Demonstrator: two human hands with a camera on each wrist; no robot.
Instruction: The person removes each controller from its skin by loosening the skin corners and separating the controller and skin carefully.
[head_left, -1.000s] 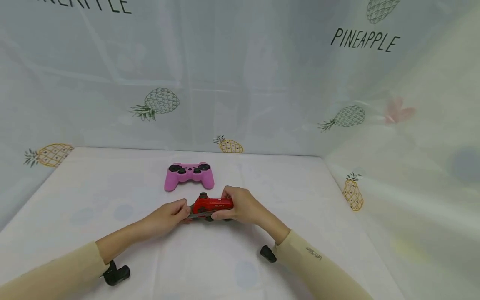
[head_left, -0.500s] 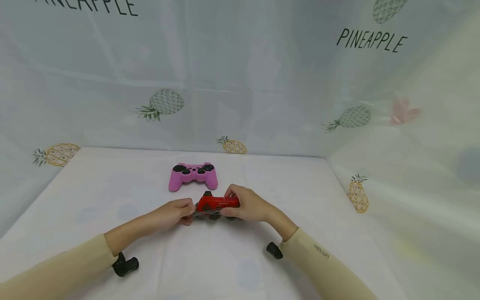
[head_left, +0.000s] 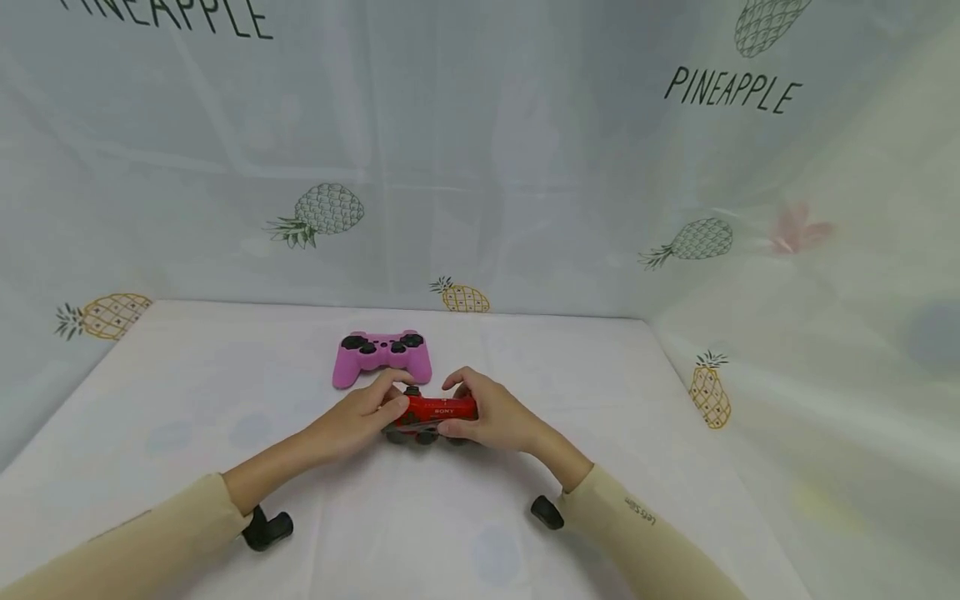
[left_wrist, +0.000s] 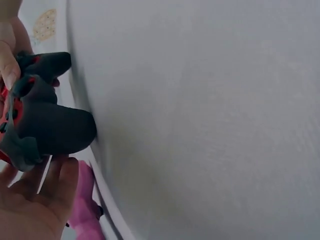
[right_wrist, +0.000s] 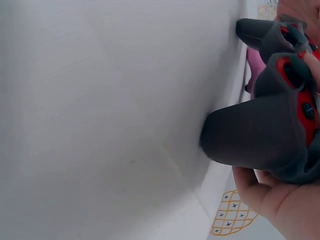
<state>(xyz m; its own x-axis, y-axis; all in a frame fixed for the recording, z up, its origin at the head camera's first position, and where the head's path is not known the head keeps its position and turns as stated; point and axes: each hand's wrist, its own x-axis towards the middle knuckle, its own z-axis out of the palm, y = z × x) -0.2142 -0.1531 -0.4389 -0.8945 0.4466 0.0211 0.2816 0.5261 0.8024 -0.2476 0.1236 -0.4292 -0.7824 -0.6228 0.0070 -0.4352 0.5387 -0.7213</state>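
Head view: on the near side of the pink controller, the red controller lies lengthwise left to right, left hand and right hand, part-curled, gripping its ends. Left wrist view: its dark handles point down to the table. Right wrist view: pink controller behind them.

"What's behind the left hand?"
"A beige left sleeve."
"And the right hand?"
"A matching right sleeve, with small dark lettering."
"Black bits?"
"A stubby left camera and right camera behind the hands."

Red SONY controller, handles down, partly inside dark grey sleeve, between hands.
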